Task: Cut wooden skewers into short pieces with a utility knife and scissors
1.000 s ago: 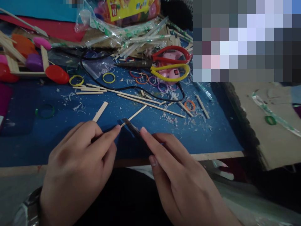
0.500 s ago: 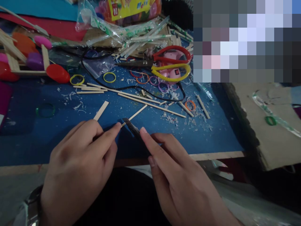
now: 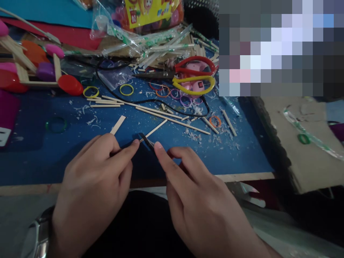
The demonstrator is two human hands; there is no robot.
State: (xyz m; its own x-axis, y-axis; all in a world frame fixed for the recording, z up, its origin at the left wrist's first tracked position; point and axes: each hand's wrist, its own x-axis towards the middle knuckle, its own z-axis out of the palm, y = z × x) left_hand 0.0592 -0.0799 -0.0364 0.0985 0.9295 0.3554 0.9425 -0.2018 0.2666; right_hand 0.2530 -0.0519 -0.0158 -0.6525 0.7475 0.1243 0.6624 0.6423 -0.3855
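My left hand (image 3: 94,179) is closed in a pinch on a thin wooden stick (image 3: 156,129) that points up and to the right over the blue mat (image 3: 40,157). My right hand (image 3: 199,200) is closed round a dark knife blade (image 3: 146,139), forefinger laid along its back. The blade's tip meets the stick just past my left fingertips. A flat wooden strip (image 3: 117,124) lies on the mat just beyond my left hand.
Several loose sticks (image 3: 172,120), wood shavings and coloured rubber bands (image 3: 126,89) litter the mat. Red and yellow scissors (image 3: 195,73) and a black cord (image 3: 150,102) lie behind them. Coloured plastic spoons (image 3: 70,84) sit far left, a cardboard sheet (image 3: 309,154) right.
My right hand has slid a little to the left and up, so less of the blade shows. The view has shifted slightly.
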